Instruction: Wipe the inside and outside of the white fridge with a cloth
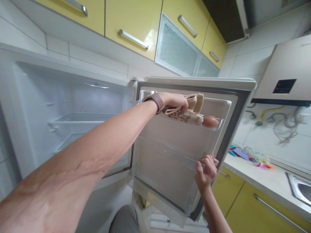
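My left hand [173, 101], a watch on its wrist, is closed on a folded beige patterned cloth [186, 116]. The cloth lies along the top door shelf [213, 127] of the open fridge door [167, 145]. Beside the cloth's right end, a brown egg [210, 121] sits in the same clear shelf. Lower down, my right hand [206, 167] has its fingers curled over the right end of the middle door shelf [170, 150]. Part of the top shelf is hidden behind my left hand and the cloth.
The fridge interior [73, 97] with glass shelves [82, 118] is at left. Yellow wall cabinets [133, 22] hang above. On the right, a counter [245, 168] holds colourful items [243, 153] near a metal sink [301, 187]. A water heater [286, 71] is on the wall.
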`<state>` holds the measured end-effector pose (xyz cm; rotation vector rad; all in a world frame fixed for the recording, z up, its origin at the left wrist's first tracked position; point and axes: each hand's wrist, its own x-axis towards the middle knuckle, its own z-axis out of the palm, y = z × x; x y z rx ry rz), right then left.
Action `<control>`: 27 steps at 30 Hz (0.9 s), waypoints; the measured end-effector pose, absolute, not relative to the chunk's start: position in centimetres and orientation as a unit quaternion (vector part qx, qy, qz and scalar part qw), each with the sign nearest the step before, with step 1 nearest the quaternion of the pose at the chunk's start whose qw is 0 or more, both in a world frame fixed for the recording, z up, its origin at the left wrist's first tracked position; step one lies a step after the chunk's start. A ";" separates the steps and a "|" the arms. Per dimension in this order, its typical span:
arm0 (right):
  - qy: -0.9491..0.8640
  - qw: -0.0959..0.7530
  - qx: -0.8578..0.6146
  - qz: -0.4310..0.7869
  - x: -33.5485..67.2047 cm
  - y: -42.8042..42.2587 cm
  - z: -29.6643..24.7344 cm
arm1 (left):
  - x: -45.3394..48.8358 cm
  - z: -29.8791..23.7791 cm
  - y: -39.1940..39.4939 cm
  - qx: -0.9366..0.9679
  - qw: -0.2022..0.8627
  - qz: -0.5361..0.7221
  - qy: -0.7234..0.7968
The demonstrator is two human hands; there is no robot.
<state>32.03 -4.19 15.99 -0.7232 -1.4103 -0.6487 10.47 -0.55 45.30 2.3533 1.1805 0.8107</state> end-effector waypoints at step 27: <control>-0.649 0.629 -0.314 -0.291 33.0 -4.2 15.7 | 6.7 44.3 4.1 0.821 0.246 0.342 0.384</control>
